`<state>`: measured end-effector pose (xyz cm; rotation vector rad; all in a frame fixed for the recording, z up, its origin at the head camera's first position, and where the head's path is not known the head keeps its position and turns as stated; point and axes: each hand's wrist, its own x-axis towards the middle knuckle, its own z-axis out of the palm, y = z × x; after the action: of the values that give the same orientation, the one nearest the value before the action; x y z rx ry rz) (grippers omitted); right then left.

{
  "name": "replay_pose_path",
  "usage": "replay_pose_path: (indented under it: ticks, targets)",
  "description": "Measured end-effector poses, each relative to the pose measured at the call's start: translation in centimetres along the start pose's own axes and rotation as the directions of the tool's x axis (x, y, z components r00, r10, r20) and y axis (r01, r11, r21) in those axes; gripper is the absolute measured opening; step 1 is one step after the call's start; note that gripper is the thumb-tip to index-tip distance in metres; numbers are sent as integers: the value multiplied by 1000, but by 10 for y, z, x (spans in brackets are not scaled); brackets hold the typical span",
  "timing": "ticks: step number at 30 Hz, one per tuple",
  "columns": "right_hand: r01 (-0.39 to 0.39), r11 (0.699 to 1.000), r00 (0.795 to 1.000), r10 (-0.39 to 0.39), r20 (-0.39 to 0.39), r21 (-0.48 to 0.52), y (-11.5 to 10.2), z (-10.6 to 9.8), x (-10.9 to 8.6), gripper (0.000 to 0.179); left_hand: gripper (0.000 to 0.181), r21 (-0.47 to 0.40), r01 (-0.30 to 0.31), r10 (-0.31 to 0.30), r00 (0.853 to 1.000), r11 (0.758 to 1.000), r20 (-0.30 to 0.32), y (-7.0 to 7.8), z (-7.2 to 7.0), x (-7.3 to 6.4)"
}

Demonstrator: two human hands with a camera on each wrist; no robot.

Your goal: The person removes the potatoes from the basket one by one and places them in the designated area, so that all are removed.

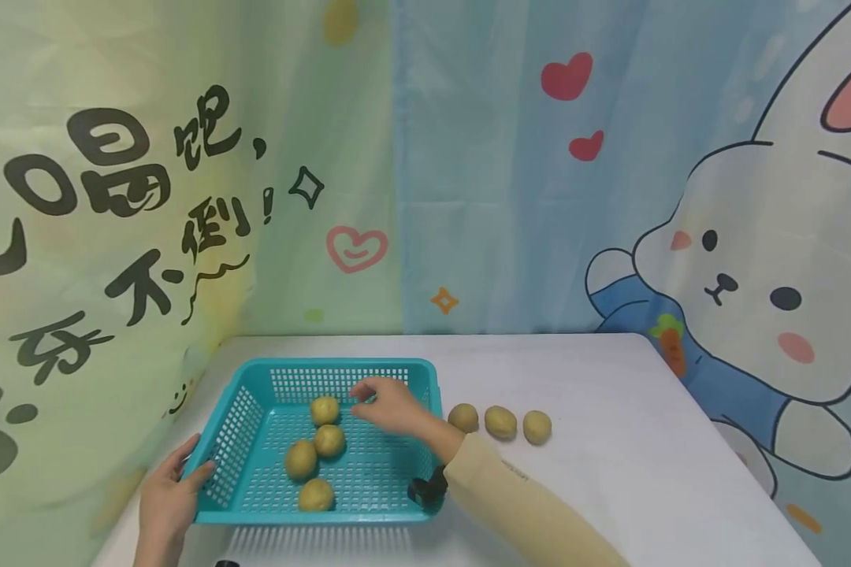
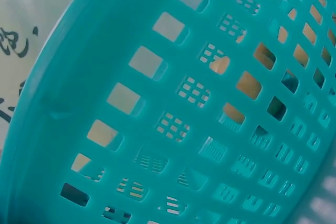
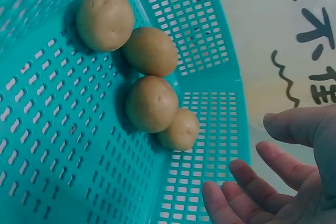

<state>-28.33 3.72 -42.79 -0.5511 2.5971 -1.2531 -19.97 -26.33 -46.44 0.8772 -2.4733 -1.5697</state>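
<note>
A turquoise plastic basket [image 1: 379,480] with a lattice of holes stands on the white table, its wall [image 2: 58,93] filling the left wrist view. My left hand [image 1: 166,496] grips its left rim, thumb on the near side and fingers behind. Several potatoes [image 1: 301,460] lie inside it, grouped left of the middle; the right wrist view shows them close together, one potato [image 3: 152,103] in front of another. Over the basket's back right part is my right hand [image 1: 390,405], fingers loosely bent and apart, holding nothing. In the right wrist view this right hand [image 3: 283,177] is beside the basket's rim.
Three potatoes [image 1: 500,423] sit in a row on the white table [image 1: 652,488], just right of the basket. A black device [image 1: 428,488] is strapped at the right wrist, overlapping the basket's front right corner. Behind the table hangs a printed curtain [image 1: 468,157].
</note>
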Motion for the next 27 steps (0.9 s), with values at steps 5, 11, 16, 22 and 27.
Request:
replay_pose_path:
  ticks: [5,11,16,22,27]
  targets:
    - [-23,999,999,24,39,-32,-2,16,11,33,59,-18,8,-9,1000,1000,-3,1,0,-2]
    - [-66,998,997,66,34,-9,-2,35,19,37,59,-11,15,-15,1000,1000,-13,-2,-1,-2]
    - [-42,999,999,42,3,-7,8,39,27,37,58,-11,-30,30,999,999,-24,-5,3,1]
    - [9,999,999,-7,37,-48,11,39,36,34,58,2,-46,46,998,999,-44,-9,9,9]
    - [95,983,989,-75,128,-159,8,48,37,32,58,-11,-36,35,998,999,-50,-11,7,9]
